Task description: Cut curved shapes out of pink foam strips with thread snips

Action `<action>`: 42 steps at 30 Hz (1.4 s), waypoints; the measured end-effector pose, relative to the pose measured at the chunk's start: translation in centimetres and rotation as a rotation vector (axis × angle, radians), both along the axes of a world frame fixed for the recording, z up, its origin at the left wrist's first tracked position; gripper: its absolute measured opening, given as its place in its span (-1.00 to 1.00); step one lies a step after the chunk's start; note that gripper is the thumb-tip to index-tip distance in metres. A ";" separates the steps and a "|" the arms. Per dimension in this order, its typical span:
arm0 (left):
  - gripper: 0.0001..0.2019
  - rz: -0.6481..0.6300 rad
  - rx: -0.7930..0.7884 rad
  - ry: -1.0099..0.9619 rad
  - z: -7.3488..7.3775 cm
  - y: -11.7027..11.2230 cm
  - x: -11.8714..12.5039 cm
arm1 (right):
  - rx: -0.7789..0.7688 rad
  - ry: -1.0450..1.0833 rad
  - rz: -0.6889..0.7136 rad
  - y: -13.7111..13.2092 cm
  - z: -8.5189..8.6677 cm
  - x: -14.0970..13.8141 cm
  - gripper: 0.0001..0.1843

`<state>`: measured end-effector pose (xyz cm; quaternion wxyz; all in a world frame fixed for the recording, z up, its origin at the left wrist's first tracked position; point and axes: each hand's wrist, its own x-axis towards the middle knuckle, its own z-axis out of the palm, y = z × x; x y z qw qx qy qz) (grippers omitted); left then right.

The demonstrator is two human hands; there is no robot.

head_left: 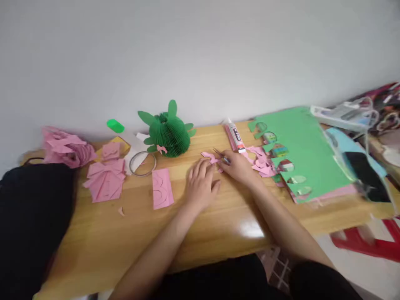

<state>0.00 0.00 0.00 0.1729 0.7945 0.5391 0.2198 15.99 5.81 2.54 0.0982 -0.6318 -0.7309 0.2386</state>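
On the wooden table (125, 237), near its middle, the person's right hand (239, 168) is gripping a slim, pointed tool (222, 157), apparently small scissors, though blur and the fingers are hiding its full shape. Its tips are pointing up and left, just beside a narrow strip of pink paper (208, 156) lying ahead of both hands. The left hand (200, 185) is resting palm down with its fingers spread, near that strip and grasping nothing visible; whether a fingertip is touching the paper, I cannot tell.

Behind the right hand, a labelled glue tube (236, 137) is lying with its nozzle towards the wall; its wall is hiding whatever it is holding. Pink scraps (263, 162) are heaping up between that hand and a large green sheet (312, 154), where coloured patches are showing inside oval cut-outs along the left edge.

To the left of the left hand, a pink card (162, 189) is bearing drawn curves. Beyond it, a ring of tape (131, 163) is lying flat, partly over a white sheet (135, 146), and is framing some of the sheet and the wood within its hole. A pleated green paper ball (171, 139) with leaf shapes is sitting near the wall, a small pink piece (161, 149) showing on its front. Farther left, folded pink papers (106, 179) are lying beside a pleated pink bundle (67, 148).
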 end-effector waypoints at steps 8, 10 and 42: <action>-0.64 0.135 -0.014 0.007 0.4 1.1 -0.6 | -0.004 -0.003 0.005 0.0 -0.1 0.0 -0.90; -0.57 0.133 -0.021 0.043 1.0 2.4 -0.7 | -0.011 -0.012 0.003 0.0 0.0 -0.1 -0.90; -0.73 -0.051 0.076 0.243 3.4 5.1 -3.1 | -0.067 0.255 -0.120 0.4 -0.5 -0.1 -0.72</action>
